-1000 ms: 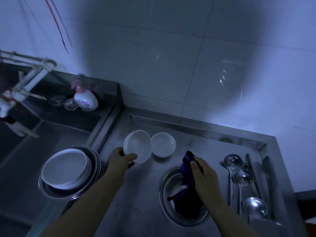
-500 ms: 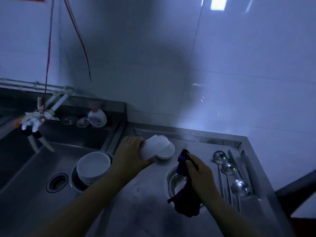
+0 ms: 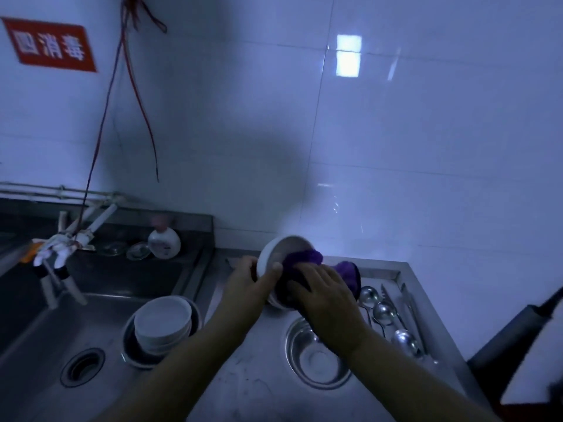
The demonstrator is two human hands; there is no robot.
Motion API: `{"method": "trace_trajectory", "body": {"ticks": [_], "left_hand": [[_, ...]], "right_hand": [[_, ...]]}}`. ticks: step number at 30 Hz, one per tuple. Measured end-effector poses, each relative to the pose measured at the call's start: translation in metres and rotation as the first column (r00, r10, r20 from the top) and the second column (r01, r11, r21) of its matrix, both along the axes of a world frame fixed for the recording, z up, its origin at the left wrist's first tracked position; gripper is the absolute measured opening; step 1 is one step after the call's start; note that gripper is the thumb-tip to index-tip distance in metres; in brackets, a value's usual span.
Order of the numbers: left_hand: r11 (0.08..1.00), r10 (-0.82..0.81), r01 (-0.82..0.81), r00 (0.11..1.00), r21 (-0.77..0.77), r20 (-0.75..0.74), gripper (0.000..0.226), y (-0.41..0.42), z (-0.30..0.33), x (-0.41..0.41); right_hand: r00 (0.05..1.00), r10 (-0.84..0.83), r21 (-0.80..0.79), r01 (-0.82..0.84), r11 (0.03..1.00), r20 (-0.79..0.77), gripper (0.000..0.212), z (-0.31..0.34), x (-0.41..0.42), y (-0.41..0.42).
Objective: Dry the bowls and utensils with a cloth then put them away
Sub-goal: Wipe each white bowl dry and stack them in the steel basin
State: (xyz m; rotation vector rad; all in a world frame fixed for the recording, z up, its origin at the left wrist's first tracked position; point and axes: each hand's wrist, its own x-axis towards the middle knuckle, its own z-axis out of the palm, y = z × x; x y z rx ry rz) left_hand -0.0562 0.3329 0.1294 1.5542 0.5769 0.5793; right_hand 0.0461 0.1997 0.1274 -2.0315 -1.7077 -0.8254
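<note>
My left hand (image 3: 253,281) grips a small white bowl (image 3: 278,248) by its rim and holds it tilted above the steel counter. Against the bowl's inside, my right hand (image 3: 324,295) presses a purple cloth (image 3: 304,257), its fingers spread over the cloth. A metal bowl (image 3: 320,357) sits on the counter under my right wrist. Several metal spoons (image 3: 382,312) and tongs (image 3: 411,306) lie to the right. A stack of white bowls (image 3: 163,322) stands inside a metal bowl in the sink. The other small white bowl is hidden behind my hands.
The sink basin (image 3: 61,330) with its drain (image 3: 82,367) fills the left. A soap bottle (image 3: 164,243) and glass dishes stand on the sink's back ledge. A tap (image 3: 64,254) hangs over the basin. The tiled wall rises behind. A dark handle (image 3: 515,330) sticks in at right.
My left hand lifted the white bowl higher and turned its opening toward my right hand. My right hand raised the cloth off the metal bowl and pushed it into the white bowl.
</note>
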Motion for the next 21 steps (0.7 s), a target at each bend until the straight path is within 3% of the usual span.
{"method": "trace_trajectory", "body": {"ticks": [9, 12, 14, 18, 21], "left_hand": [[0.986, 0.069, -0.066, 0.998, -0.156, 0.013, 0.023, -0.046, 0.014, 0.008], [0.986, 0.079, -0.078, 0.997, -0.145, 0.003, 0.019, -0.064, 0.025, 0.018], [0.996, 0.073, -0.074, 0.997, -0.056, -0.024, 0.017, -0.073, 0.031, 0.023], [0.979, -0.034, 0.052, 0.995, 0.196, -0.098, 0.018, -0.085, 0.042, 0.035], [0.962, -0.059, 0.095, 0.988, 0.258, -0.144, 0.028, -0.095, 0.055, 0.047]], "right_hand": [[0.974, 0.075, 0.083, -0.058, 0.995, -0.214, 0.044, -0.013, -0.023, -0.024], [0.984, 0.137, 0.114, -0.124, 0.986, -0.112, 0.056, -0.019, -0.01, -0.04], [0.978, 0.206, 0.064, -0.207, 0.976, 0.021, 0.059, -0.021, 0.012, -0.056], [0.885, 0.37, -0.099, -0.357, 0.929, 0.283, 0.051, -0.014, 0.071, -0.09], [0.821, 0.47, -0.135, -0.452, 0.882, 0.325, 0.049, -0.004, 0.097, -0.099]]}}
